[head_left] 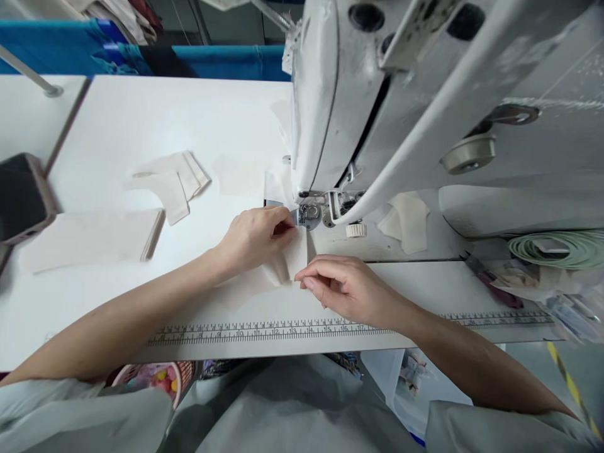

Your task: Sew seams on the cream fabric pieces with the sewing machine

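A cream fabric piece [296, 255] lies in front of the presser foot [309, 214] of a white sewing machine [325, 94]. My left hand [257, 239] pinches its upper left edge close to the foot, fingers curled. Lower down, my right hand [342, 283] pinches the near corner of the same piece between thumb and fingertips. Part of the fabric folds down towards the table under my left hand. The needle area is small and partly hidden by the machine head.
Left on the white table [141, 126] are cut fabric pieces [172, 182], a fabric stack [99, 239] and a phone-like dark object [23, 198]. More fabric [408, 223] and a green coiled strip [557, 248] lie right. A ruler strip [292, 330] runs along the front edge.
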Demonstrator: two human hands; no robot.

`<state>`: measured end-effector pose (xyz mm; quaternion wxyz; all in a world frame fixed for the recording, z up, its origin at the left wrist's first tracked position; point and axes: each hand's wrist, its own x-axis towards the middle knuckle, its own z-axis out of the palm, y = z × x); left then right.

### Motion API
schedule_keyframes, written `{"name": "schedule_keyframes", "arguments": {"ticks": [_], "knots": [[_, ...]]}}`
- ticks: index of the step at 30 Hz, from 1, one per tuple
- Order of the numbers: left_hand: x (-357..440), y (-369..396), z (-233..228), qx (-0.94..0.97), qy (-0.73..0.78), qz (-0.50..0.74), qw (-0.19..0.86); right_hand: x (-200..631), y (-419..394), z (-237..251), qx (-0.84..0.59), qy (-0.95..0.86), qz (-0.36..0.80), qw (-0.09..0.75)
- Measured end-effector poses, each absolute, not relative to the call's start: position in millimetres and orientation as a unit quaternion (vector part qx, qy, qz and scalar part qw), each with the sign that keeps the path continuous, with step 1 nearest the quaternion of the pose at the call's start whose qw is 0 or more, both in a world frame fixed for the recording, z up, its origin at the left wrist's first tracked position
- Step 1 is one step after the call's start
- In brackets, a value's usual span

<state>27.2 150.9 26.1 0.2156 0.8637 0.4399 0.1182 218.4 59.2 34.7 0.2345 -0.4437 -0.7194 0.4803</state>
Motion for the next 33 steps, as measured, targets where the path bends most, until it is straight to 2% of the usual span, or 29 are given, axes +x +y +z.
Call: {"name": "schedule_keyframes", "arguments": {"ticks": [24, 28, 33], "knots": [[32, 148, 30, 0.857, 0.473, 0.075, 0.19, 218, 65, 41, -0.457, -0.748, 0.443, 0.189], [32, 148, 32, 0.851, 0.481, 0.061, 0.202, 221, 65, 34, -0.465, -0.786, 0.343, 0.218], [32, 148, 33, 0.849, 0.484, 0.048, 0.208, 222, 68, 19, -0.498, -0.84, 0.087, 0.199]]}}
